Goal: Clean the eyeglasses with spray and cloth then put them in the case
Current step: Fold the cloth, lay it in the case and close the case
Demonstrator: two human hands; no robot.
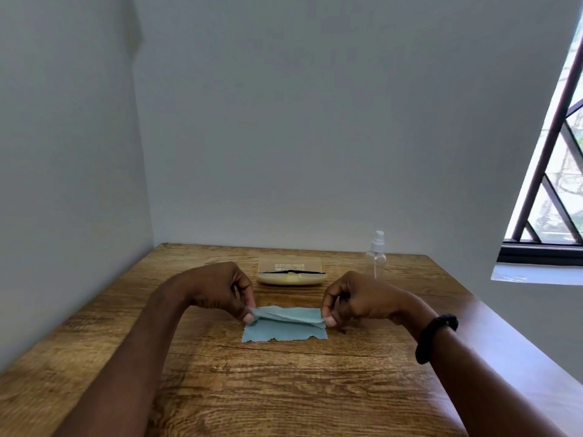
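A light blue cleaning cloth [284,329] lies on the wooden table [284,389], its far edge folded over toward me. My left hand [220,288] pinches the cloth's left far corner, and my right hand [353,298] pinches the right far corner. Behind the cloth sits a cream eyeglass case [291,279], open, with its tan lid [290,265] raised. A dark frame edge of the eyeglasses [293,271] shows inside it. A clear spray bottle [376,257] with a white nozzle stands to the right of the case.
The table fits into a corner, with grey walls at the left and the back. A barred window [555,184] is at the right above the table's right edge. A black band [435,337] circles my right wrist.
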